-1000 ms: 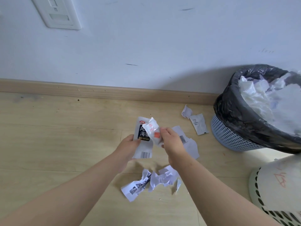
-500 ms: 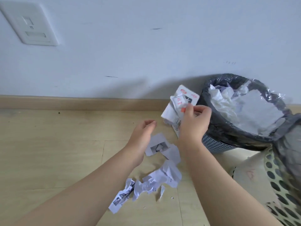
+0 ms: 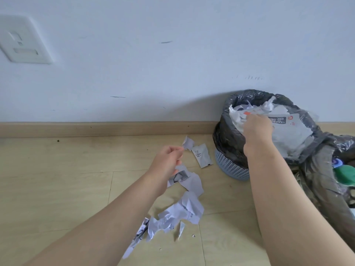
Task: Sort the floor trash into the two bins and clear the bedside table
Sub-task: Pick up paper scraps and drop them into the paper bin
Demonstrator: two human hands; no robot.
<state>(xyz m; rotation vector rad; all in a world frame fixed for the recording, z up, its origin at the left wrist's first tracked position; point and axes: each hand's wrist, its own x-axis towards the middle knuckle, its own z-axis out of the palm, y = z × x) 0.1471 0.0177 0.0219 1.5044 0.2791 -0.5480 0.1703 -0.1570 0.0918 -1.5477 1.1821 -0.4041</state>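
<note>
My right hand (image 3: 257, 128) reaches into the blue basket bin (image 3: 231, 167), which has a black liner and is full of white paper. Its curled fingers still pinch the crumpled wrappers (image 3: 249, 112). A packet with a black label (image 3: 278, 120) spreads from them over the bin's contents. My left hand (image 3: 168, 160) hovers above the floor with loosely curled fingers and holds nothing. Torn paper scraps (image 3: 184, 210) lie on the wooden floor below it. A small white sachet (image 3: 201, 155) and a paper bit (image 3: 188, 143) lie beside the bin.
A second bin with a dark liner (image 3: 324, 181) stands at the right edge, with a green item (image 3: 345, 175) inside. The white wall with a socket plate (image 3: 23, 43) and a wooden skirting board (image 3: 105, 129) run behind. Bare floor lies to the left.
My right hand carried the wrappers from above the floor scraps to the right and into the lined bin. My left hand let go of them and stayed over the scraps.
</note>
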